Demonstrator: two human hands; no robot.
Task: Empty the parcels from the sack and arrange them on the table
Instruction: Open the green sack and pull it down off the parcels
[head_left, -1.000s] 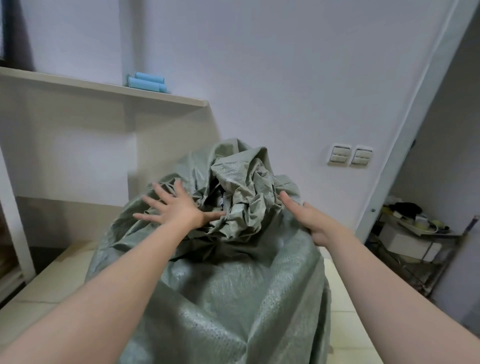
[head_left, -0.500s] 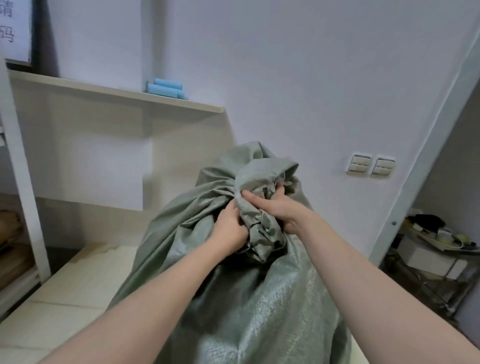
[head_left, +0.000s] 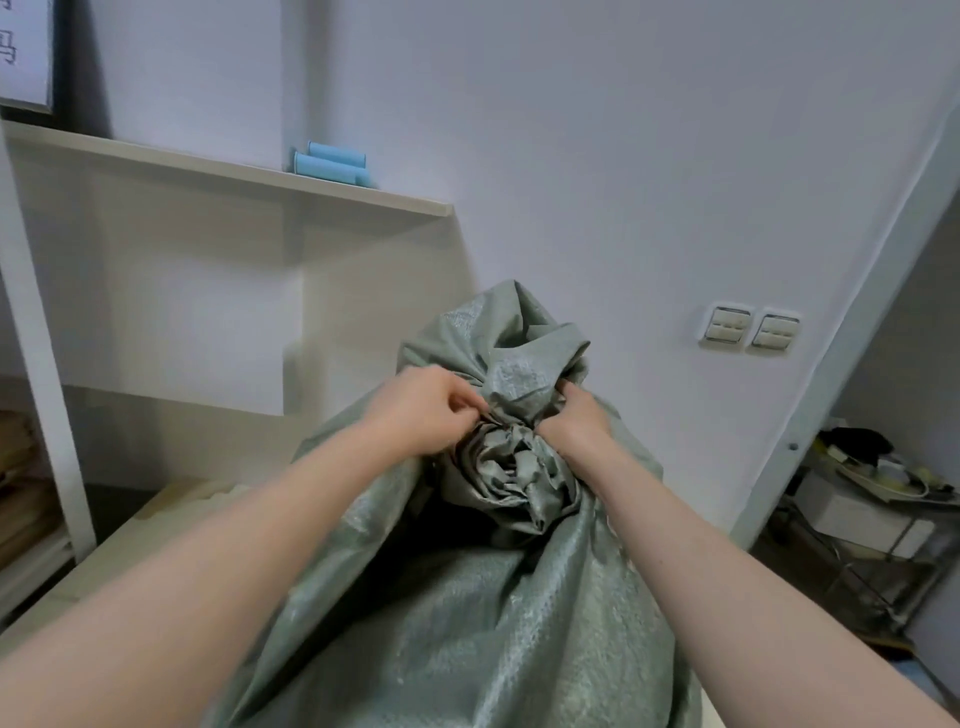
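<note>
Shifted since half a second earlier: left hand (head_left: 423, 410) gone from a fist low on the gathered neck to a pinch at its left side, right hand (head_left: 576, 418) slid from the front of the bunch round to its right side. Clamped on the twisted neck of the grey-green woven sack (head_left: 467, 623), both hands, fingers curled into the folds. Stood upright on the pale table (head_left: 171, 514), the sack, filling the near middle of the view, mouth bunched shut, top flap sticking up above the hands. No parcels seen; hidden inside. Mounted on the wall left of the sack and above it, a white shelf (head_left: 228, 171), blue rolls (head_left: 332, 163) lying on it. Fixed to the wall right of the sack, two switches (head_left: 748, 327). Further right of the sack and lower, a cluttered wire rack (head_left: 878, 525).
</note>
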